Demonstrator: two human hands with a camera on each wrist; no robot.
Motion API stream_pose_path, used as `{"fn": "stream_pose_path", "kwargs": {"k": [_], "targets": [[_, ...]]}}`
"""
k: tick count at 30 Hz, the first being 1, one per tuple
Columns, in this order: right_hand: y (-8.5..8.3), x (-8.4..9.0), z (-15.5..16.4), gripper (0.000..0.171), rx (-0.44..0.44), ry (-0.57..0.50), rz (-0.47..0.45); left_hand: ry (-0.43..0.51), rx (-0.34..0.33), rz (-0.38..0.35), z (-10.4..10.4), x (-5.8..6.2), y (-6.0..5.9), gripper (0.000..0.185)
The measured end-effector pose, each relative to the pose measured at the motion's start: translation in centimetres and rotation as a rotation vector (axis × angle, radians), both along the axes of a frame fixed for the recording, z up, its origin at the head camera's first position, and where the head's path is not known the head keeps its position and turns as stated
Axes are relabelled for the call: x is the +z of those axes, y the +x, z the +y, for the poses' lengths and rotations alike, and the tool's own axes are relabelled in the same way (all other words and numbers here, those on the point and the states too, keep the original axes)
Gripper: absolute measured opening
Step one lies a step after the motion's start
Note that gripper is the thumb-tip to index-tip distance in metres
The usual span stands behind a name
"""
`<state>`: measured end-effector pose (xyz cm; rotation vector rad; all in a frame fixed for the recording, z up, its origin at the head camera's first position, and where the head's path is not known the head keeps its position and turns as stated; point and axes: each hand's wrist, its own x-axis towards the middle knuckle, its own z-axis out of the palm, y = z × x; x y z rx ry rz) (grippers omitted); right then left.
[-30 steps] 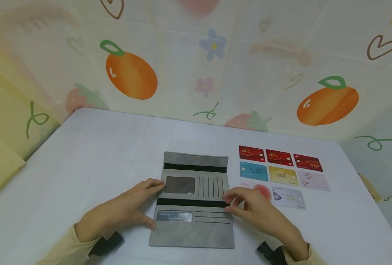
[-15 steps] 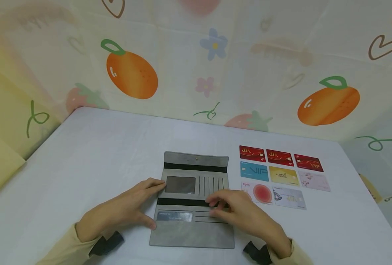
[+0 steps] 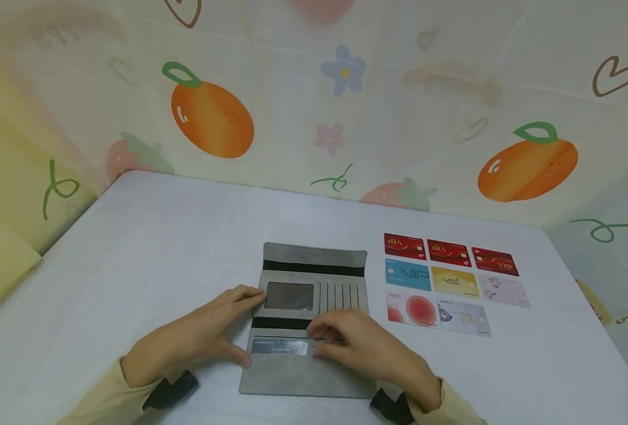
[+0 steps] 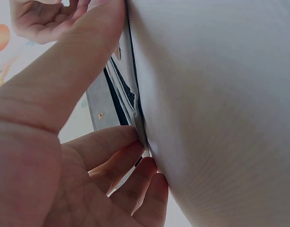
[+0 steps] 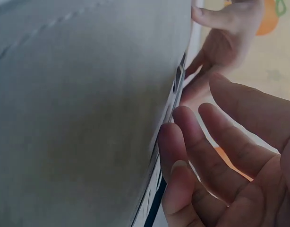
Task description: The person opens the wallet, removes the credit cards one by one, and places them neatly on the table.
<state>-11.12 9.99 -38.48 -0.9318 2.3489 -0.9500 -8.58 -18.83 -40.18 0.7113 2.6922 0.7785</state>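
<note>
A grey wallet (image 3: 303, 378) lies unfolded on the table, its clear window and slots facing up. My left hand (image 3: 202, 330) rests along its left edge, with the thumb lower down and the fingertips near the window. In the left wrist view the fingers (image 4: 107, 146) touch the wallet's side. My right hand (image 3: 362, 345) is over the lower slots, loosely bent fingertips beside a blue-grey card (image 3: 279, 346) tucked into the left slot. The right wrist view shows those fingers (image 5: 173, 142) at the wallet surface, holding nothing; the right slots are mostly hidden beneath this hand.
To the wallet's right lie several cards in rows: red VIP cards (image 3: 448, 252), a blue one (image 3: 408, 274), a gold one (image 3: 455, 282), a pale pink one (image 3: 505, 290), one with a red circle (image 3: 412, 308) and a silver one (image 3: 464, 317). A fruit-print curtain (image 3: 282, 171) hangs behind the table.
My right hand has slid leftward from the wallet's right edge across the lower slots to the blue-grey card. The card with the red circle is now uncovered. My left hand has stayed still.
</note>
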Motion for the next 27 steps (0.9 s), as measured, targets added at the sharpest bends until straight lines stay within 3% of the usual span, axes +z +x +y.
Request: {"fn": "stream_pose_path", "kwargs": {"k": [16,27], "targets": [[0.8,0.2,-1.8,0.028,-0.031,0.129,0.087,0.012,0.004,-0.021,0.0,0.1,0.0,0.104],[1.2,0.4,-2.2,0.028,-0.037,0.145,0.14,0.016,-0.005,-0.008,0.0,0.2,0.0,0.104]]}}
